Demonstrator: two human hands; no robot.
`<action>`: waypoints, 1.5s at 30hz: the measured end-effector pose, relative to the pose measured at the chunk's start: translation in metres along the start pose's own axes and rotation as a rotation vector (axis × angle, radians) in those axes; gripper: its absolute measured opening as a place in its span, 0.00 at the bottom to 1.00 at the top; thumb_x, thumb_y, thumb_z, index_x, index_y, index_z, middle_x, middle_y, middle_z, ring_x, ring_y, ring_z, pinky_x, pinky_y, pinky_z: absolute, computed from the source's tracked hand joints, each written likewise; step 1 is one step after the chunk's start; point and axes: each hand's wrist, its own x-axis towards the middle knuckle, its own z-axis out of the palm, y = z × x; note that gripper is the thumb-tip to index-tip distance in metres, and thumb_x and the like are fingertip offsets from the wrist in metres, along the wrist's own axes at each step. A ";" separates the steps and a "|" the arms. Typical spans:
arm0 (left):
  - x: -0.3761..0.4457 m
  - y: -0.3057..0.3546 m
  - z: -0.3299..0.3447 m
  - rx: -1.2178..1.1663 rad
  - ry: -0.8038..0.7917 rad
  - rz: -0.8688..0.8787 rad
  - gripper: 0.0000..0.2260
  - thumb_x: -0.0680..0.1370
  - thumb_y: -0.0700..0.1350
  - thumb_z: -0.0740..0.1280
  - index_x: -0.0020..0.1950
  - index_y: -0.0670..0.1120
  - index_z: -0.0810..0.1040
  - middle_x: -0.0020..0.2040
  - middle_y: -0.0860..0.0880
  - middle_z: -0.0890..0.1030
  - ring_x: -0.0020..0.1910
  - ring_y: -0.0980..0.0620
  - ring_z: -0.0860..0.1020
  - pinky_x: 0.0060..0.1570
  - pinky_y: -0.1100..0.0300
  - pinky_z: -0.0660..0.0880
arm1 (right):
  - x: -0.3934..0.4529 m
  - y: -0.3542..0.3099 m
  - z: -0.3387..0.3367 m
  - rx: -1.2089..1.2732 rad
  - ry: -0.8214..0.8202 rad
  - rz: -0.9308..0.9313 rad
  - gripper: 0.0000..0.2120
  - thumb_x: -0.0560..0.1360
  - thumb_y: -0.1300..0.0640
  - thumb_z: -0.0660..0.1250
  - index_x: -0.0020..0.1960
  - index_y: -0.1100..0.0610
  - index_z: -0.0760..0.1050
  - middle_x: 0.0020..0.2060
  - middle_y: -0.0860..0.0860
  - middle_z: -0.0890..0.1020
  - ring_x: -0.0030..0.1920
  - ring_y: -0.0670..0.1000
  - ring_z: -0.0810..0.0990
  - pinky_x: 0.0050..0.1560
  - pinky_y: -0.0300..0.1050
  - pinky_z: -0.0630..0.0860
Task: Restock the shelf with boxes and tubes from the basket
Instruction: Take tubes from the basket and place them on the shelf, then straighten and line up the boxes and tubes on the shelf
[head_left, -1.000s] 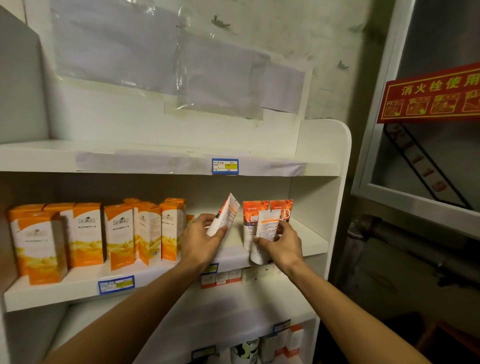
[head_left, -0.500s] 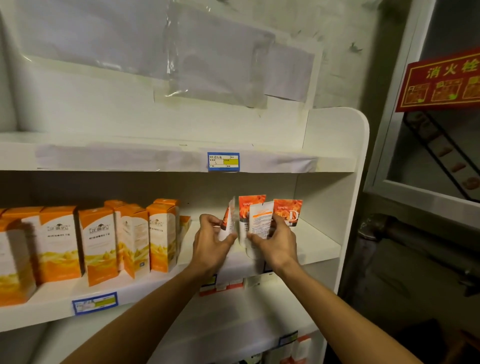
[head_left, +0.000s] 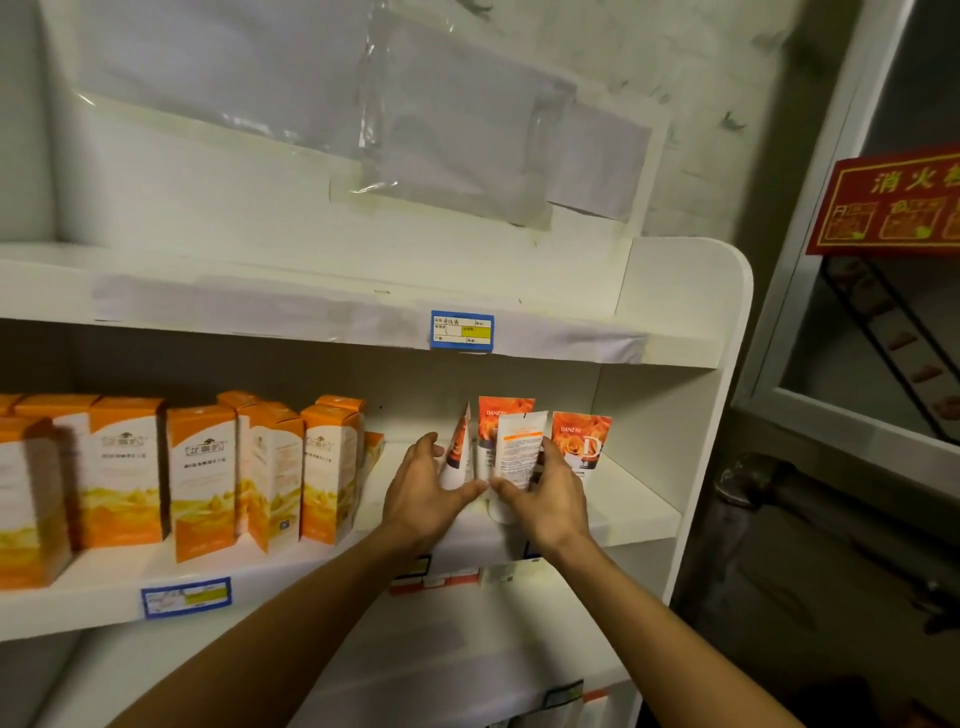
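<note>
Several orange-and-white tubes stand on the middle shelf at its right end. My left hand grips the leftmost tube, which stands edge-on and nearly upright. My right hand holds a tube that shows its white printed back. Behind these stand two more tubes, their rose fronts facing out. Both thumbs almost meet between the two held tubes. A row of orange-and-white boxes fills the left part of the same shelf. The basket is out of view.
The top shelf carries a blue price tag on its front edge. A lower shelf lies beneath my arms. To the right is a metal-framed cabinet with a red sign. A gap on the shelf separates boxes and tubes.
My left hand has swung its tilted tube upright and moved it right, against the tube in my right hand. The view has drifted left and closer.
</note>
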 end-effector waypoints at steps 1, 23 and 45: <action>-0.002 0.001 -0.003 0.016 -0.009 0.007 0.41 0.72 0.53 0.78 0.79 0.48 0.60 0.73 0.48 0.73 0.69 0.46 0.74 0.65 0.46 0.76 | -0.002 -0.001 -0.002 -0.017 -0.003 0.006 0.29 0.70 0.49 0.77 0.66 0.48 0.68 0.62 0.47 0.80 0.61 0.52 0.79 0.62 0.54 0.78; -0.024 0.011 -0.023 0.199 -0.296 -0.073 0.28 0.77 0.55 0.71 0.73 0.51 0.65 0.71 0.48 0.74 0.66 0.46 0.76 0.63 0.47 0.78 | -0.017 -0.012 -0.009 0.208 -0.055 0.239 0.26 0.73 0.61 0.75 0.67 0.53 0.68 0.64 0.52 0.78 0.65 0.56 0.77 0.67 0.54 0.73; -0.112 0.045 -0.204 0.851 -0.191 0.396 0.21 0.78 0.50 0.65 0.71 0.51 0.71 0.69 0.49 0.75 0.66 0.48 0.74 0.64 0.54 0.72 | -0.100 -0.097 -0.009 -0.209 -0.225 -0.221 0.28 0.78 0.46 0.67 0.75 0.50 0.64 0.73 0.49 0.70 0.71 0.52 0.69 0.69 0.51 0.70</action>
